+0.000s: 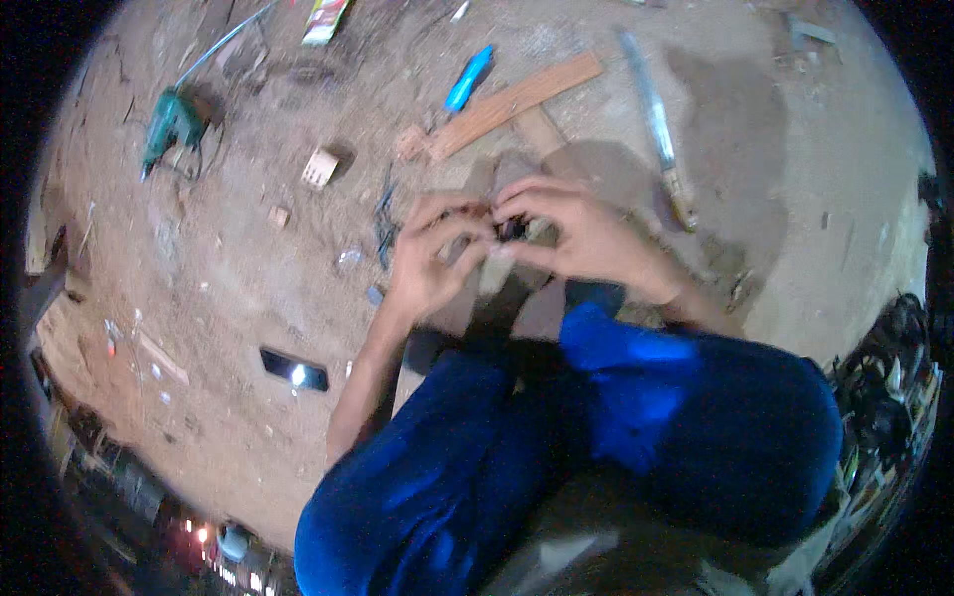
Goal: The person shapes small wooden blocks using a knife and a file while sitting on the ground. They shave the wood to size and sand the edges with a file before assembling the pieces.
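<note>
Near the middle of the head view, my left hand (434,260) and my right hand (586,236) meet with fingertips closed around a small dark object (512,227), too blurred and covered to identify. A pale piece (494,268) shows just under the fingertips; I cannot tell whether it joins the dark object. Both forearms reach up past my blue-clothed knees (715,427). Some thin dark strands (386,223) lie on the dusty floor beside my left fingers. A wooden plank (537,94) lies beyond the hands, over a second shorter board.
A green drill (171,127) lies at upper left, a long blade with a handle (653,119) at upper right. A blue tool (469,77), a small wooden block (321,168) and a packet (325,18) lie ahead. A phone (293,369) is left of my arm; dark clutter (884,397) fills the right edge.
</note>
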`<control>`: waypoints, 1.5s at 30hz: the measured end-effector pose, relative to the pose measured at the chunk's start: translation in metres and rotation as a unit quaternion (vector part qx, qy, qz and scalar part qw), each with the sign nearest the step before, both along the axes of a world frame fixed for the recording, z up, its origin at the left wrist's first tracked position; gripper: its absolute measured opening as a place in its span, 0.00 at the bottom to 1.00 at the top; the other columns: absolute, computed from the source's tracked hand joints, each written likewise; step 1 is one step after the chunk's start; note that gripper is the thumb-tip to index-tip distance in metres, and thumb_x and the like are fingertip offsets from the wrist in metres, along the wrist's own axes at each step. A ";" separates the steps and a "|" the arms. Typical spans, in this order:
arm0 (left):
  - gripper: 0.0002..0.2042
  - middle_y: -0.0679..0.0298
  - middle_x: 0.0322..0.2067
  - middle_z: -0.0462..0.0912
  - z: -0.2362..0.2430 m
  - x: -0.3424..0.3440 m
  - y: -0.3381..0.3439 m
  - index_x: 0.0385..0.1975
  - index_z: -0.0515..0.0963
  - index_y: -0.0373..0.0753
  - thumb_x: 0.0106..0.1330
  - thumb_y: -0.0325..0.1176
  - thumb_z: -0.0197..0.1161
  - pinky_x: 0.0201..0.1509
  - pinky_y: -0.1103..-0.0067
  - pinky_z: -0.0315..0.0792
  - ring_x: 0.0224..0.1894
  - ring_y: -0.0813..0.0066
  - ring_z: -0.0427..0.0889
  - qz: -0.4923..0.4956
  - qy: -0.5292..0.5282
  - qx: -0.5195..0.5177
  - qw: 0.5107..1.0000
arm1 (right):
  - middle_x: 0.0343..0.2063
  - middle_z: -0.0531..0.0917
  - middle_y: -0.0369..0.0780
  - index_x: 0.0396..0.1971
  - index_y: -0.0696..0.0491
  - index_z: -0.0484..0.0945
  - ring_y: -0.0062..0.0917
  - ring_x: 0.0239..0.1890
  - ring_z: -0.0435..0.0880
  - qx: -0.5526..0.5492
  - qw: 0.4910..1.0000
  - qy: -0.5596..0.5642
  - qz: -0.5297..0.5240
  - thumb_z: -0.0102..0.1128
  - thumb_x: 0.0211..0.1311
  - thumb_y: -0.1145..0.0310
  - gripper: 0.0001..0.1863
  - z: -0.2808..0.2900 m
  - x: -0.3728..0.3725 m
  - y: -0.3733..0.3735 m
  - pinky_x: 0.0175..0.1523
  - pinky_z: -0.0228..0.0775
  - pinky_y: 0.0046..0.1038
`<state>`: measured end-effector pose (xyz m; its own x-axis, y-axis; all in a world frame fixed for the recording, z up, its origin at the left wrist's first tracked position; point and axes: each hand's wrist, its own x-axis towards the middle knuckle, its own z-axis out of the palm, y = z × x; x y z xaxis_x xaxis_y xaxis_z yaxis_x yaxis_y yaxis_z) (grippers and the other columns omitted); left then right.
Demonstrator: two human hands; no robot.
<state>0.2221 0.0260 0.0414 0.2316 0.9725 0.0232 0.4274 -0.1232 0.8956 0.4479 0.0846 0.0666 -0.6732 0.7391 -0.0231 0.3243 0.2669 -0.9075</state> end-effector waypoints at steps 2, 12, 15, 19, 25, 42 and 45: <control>0.07 0.55 0.47 0.83 0.009 0.004 -0.005 0.32 0.83 0.38 0.55 0.25 0.73 0.56 0.69 0.73 0.51 0.60 0.81 0.013 -0.041 -0.031 0.999 | 0.46 0.82 0.41 0.50 0.54 0.78 0.29 0.51 0.83 -0.180 0.983 0.002 -0.029 0.74 0.57 0.69 0.21 0.008 0.005 -0.005 0.57 0.76 0.31; 0.06 0.55 0.42 0.85 0.000 0.030 -0.020 0.34 0.79 0.36 0.60 0.23 0.69 0.47 0.71 0.75 0.42 0.63 0.83 0.069 -0.111 -0.086 0.988 | 0.41 0.84 0.37 0.51 0.54 0.74 0.23 0.47 0.84 -0.191 0.979 0.023 -0.065 0.73 0.59 0.69 0.22 -0.013 0.017 -0.020 0.56 0.75 0.29; 0.05 0.54 0.41 0.85 0.013 0.021 -0.017 0.34 0.79 0.36 0.61 0.23 0.68 0.47 0.72 0.75 0.42 0.63 0.83 0.089 -0.089 -0.116 0.985 | 0.37 0.83 0.35 0.45 0.54 0.76 0.20 0.42 0.83 -0.214 0.975 0.004 -0.065 0.73 0.58 0.69 0.18 -0.013 0.007 -0.019 0.51 0.75 0.27; 0.10 0.51 0.48 0.81 -0.005 0.025 -0.011 0.41 0.77 0.36 0.62 0.27 0.68 0.56 0.68 0.72 0.50 0.60 0.80 0.086 -0.136 -0.073 0.984 | 0.29 0.80 0.37 0.41 0.54 0.76 0.22 0.31 0.79 -0.173 0.983 0.020 -0.053 0.69 0.60 0.71 0.12 0.017 0.025 -0.004 0.39 0.72 0.29; 0.17 0.49 0.52 0.76 -0.007 0.003 -0.012 0.48 0.72 0.34 0.62 0.31 0.69 0.63 0.66 0.68 0.57 0.55 0.75 0.128 -0.080 -0.086 0.985 | 0.22 0.78 0.41 0.33 0.56 0.74 0.30 0.27 0.82 0.062 0.990 -0.111 -0.066 0.62 0.61 0.74 0.05 0.056 0.043 0.025 0.32 0.69 0.34; 0.25 0.58 0.49 0.80 -0.041 -0.019 -0.040 0.63 0.70 0.36 0.70 0.39 0.68 0.55 0.74 0.73 0.51 0.69 0.78 0.277 -0.192 -0.129 0.933 | 0.26 0.81 0.39 0.24 0.53 0.61 0.31 0.28 0.79 -0.006 0.995 -0.090 0.034 0.65 0.60 0.72 0.17 0.148 0.025 0.053 0.37 0.71 0.31; 0.24 0.58 0.49 0.80 -0.059 -0.024 -0.042 0.61 0.72 0.36 0.70 0.40 0.68 0.57 0.74 0.73 0.52 0.68 0.78 0.280 -0.258 -0.102 0.919 | 0.27 0.82 0.39 0.24 0.53 0.58 0.27 0.30 0.80 0.103 0.987 -0.116 0.044 0.65 0.60 0.73 0.19 0.153 0.019 0.062 0.37 0.71 0.30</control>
<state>0.1983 -0.0158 -0.0175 -0.2972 0.9321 -0.2069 -0.1162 0.1798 0.9768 0.4667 0.1468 0.2194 -0.7293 0.6831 -0.0388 0.4840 0.4750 -0.7349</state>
